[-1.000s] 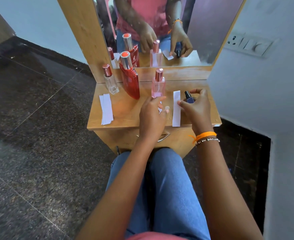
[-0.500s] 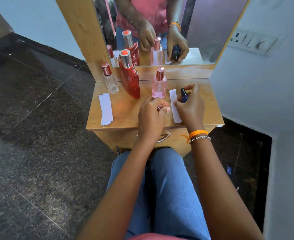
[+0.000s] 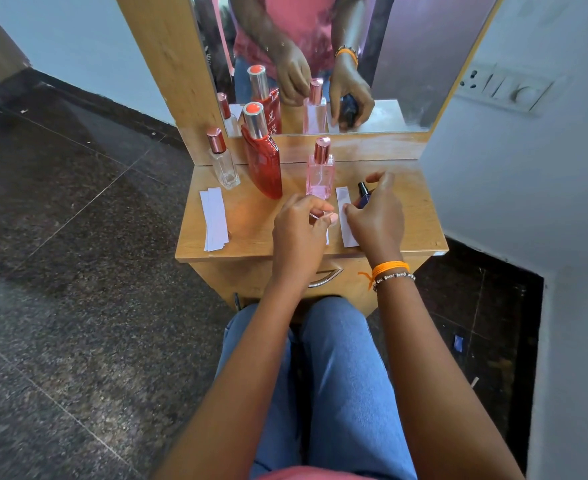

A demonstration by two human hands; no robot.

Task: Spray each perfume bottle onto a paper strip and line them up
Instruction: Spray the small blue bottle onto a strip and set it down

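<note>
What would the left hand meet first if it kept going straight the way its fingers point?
Probably the pink perfume bottle: the left hand points away from the person, and that bottle stands just beyond its fingertips. Depth is unclear.

Right hand [image 3: 375,220] hides most of the dark bottle [image 3: 364,195]

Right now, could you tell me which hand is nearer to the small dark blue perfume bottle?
Right. The right hand wraps around the small dark blue perfume bottle; the left hand sits apart, to its left.

Wooden dressing table [image 3: 420,216], mirror [image 3: 407,64], dark granite floor [image 3: 78,306], switchboard [image 3: 504,88]
</note>
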